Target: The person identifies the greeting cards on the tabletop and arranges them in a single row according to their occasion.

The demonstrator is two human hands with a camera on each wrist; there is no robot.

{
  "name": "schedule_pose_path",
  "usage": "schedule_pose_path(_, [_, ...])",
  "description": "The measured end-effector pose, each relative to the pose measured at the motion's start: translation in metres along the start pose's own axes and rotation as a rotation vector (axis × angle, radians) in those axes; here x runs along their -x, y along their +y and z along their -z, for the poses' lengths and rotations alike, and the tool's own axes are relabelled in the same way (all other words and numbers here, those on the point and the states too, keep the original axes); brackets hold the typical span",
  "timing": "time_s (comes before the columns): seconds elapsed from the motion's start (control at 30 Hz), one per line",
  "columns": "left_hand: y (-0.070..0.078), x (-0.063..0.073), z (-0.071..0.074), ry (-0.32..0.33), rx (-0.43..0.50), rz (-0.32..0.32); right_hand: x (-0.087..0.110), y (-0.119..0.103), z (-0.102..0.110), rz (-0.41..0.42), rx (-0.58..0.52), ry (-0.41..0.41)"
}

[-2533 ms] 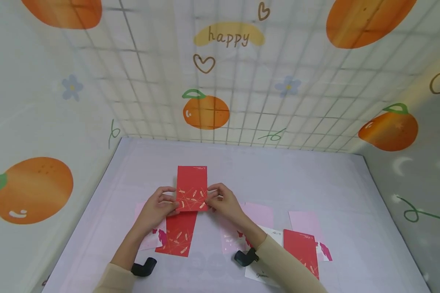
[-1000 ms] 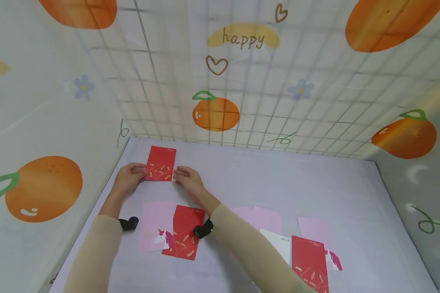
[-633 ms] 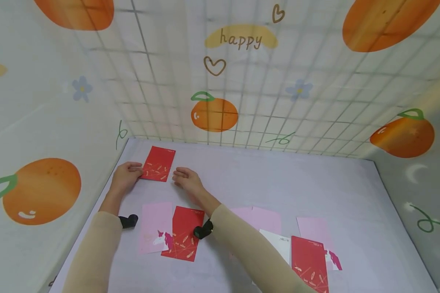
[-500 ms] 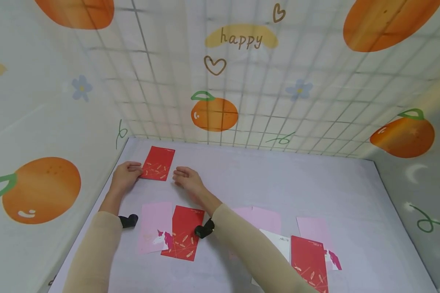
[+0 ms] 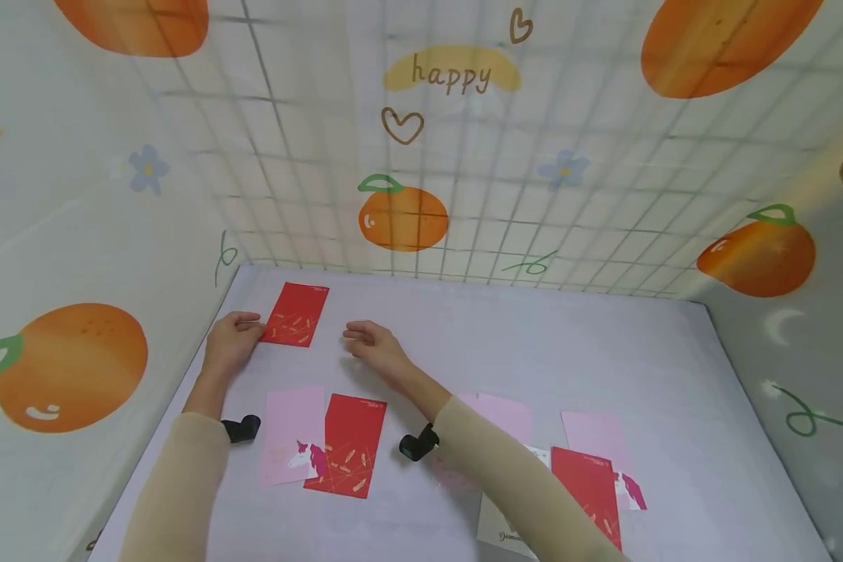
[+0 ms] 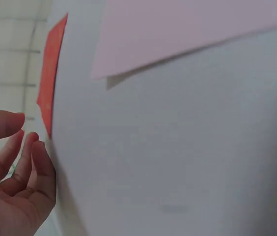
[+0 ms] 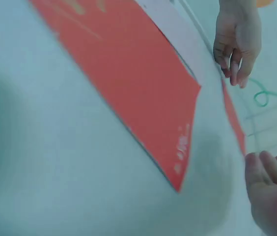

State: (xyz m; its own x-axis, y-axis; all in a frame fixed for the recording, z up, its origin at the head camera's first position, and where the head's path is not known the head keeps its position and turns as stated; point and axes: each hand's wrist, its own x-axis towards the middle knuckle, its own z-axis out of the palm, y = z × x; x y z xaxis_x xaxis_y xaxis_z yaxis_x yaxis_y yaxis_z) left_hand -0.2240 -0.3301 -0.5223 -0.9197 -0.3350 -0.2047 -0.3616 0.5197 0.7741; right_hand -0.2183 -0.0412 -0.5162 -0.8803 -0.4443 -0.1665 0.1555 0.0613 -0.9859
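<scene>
A red card [image 5: 297, 314] with a gold pattern lies flat at the table's far left corner. My left hand [image 5: 232, 339] is at its left edge, fingertips touching or very close to it. In the left wrist view that hand [image 6: 20, 182] has loosely bent fingers, with the thumb apart from them. My right hand [image 5: 379, 351] hovers right of the card, fingers loosely extended and holding nothing. Nearer me, a pink unicorn card [image 5: 291, 425] partly overlaps a second red card [image 5: 351, 445], which also shows large in the right wrist view.
To the right lie another red card [image 5: 586, 488], a white card [image 5: 495, 527], and pink cards [image 5: 502, 414], partly hidden by my right sleeve [image 5: 520, 484]. Patterned cloth walls [image 5: 421, 140] stand at the table's back and sides.
Both hands carried the red card from mid-table to the far left corner, where it now lies. My right hand has let go and moved slightly right; the left hand has stayed beside it.
</scene>
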Motion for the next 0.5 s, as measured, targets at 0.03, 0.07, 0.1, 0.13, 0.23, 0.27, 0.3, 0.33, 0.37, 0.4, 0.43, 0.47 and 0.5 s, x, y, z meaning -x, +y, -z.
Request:
schedule_pose_path(0.03, [0.001, 0.003, 0.0, -0.003, 0.0, 0.001, 0.004, -0.002, 0.002, 0.013, 0.041, -0.005])
schedule_pose_path(0.07, [0.002, 0.006, 0.0, -0.009, 0.009, 0.003, 0.008, -0.005, 0.003, 0.031, 0.085, -0.009])
schedule_pose_path(0.1, [0.004, 0.011, 0.0, -0.015, 0.013, 0.002, 0.013, -0.007, 0.005, 0.048, 0.126, -0.012])
schedule_pose_path(0.13, [0.005, 0.014, 0.0, -0.021, 0.019, 0.0, 0.017, -0.009, 0.006, 0.069, 0.155, -0.018])
schedule_pose_path(0.23, [0.009, 0.028, 0.0, -0.038, 0.019, -0.033, 0.031, -0.016, 0.011, 0.118, 0.226, -0.023])
schedule_pose_path(0.27, [0.01, 0.033, 0.0, -0.039, 0.017, -0.055, 0.035, -0.018, 0.012, 0.131, 0.245, -0.022])
schedule_pose_path(0.3, [0.011, 0.038, 0.0, -0.038, 0.005, -0.081, 0.039, -0.019, 0.013, 0.141, 0.264, -0.02])
schedule_pose_path(0.33, [0.012, 0.043, 0.0, -0.039, -0.001, -0.104, 0.043, -0.021, 0.015, 0.149, 0.279, -0.016])
schedule_pose_path(0.37, [0.014, 0.049, 0.0, -0.041, -0.005, -0.126, 0.046, -0.022, 0.016, 0.155, 0.293, -0.01])
schedule_pose_path(0.4, [0.015, 0.054, -0.001, -0.044, 0.0, -0.145, 0.05, -0.023, 0.017, 0.163, 0.307, -0.004])
schedule_pose_path(0.43, [0.017, 0.06, -0.002, -0.047, 0.003, -0.158, 0.053, -0.024, 0.019, 0.171, 0.324, 0.002])
schedule_pose_path(0.47, [0.018, 0.065, -0.002, -0.052, 0.006, -0.166, 0.056, -0.024, 0.02, 0.179, 0.339, 0.009])
schedule_pose_path(0.5, [0.02, 0.07, -0.003, -0.056, 0.012, -0.171, 0.06, -0.025, 0.022, 0.19, 0.349, 0.014])
